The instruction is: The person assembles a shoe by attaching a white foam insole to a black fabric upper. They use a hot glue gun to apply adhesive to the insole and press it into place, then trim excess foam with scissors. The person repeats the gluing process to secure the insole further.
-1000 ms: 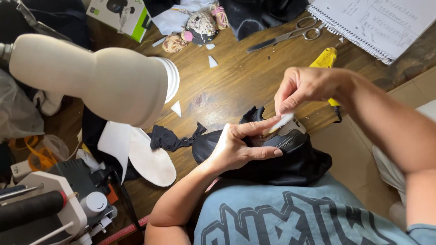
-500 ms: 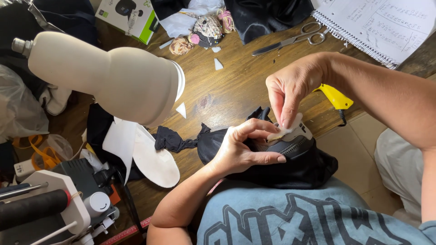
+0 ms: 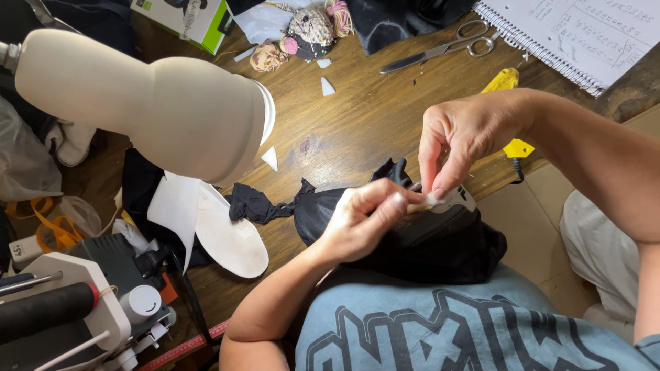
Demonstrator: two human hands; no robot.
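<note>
My fingers [image 3: 440,180] on my right hand [image 3: 467,141] are pinched shut on a small white piece [image 3: 450,199]. The thumb and first finger squeeze it from above. My left hand [image 3: 361,223] is curled up too. Its thumb and fingers press on the same white piece from the other side, so both hands meet there and touch.

The white piece sits on top of a black cloth thing [image 3: 426,240]. The black cloth thing lies at the near edge of the desk [image 3: 357,124], partly on the wood and partly on my lap, against my blue-grey shirt [image 3: 426,330]. My left hand rests on it. A thin black strap [image 3: 258,205] runs out from it to the left along the desk.

Beside the strap, at the near left edge of the desk, lie flat white pattern shapes [image 3: 220,230]. Above them a big cream body form [image 3: 151,103] hangs over the left side of the desk. A tiny white triangle [image 3: 271,158] lies near its rounded end.

At the far edge of the desk lie grey scissors [image 3: 440,49]. A spiral notebook [image 3: 584,34] fills the far right corner. A yellow tool [image 3: 509,113] peeks out behind my right hand. A little round pincushion [image 3: 309,31] sits at the far edge, just beside a green and white box [image 3: 189,17]. A sewing machine [image 3: 75,309] stands off the near left corner.
</note>
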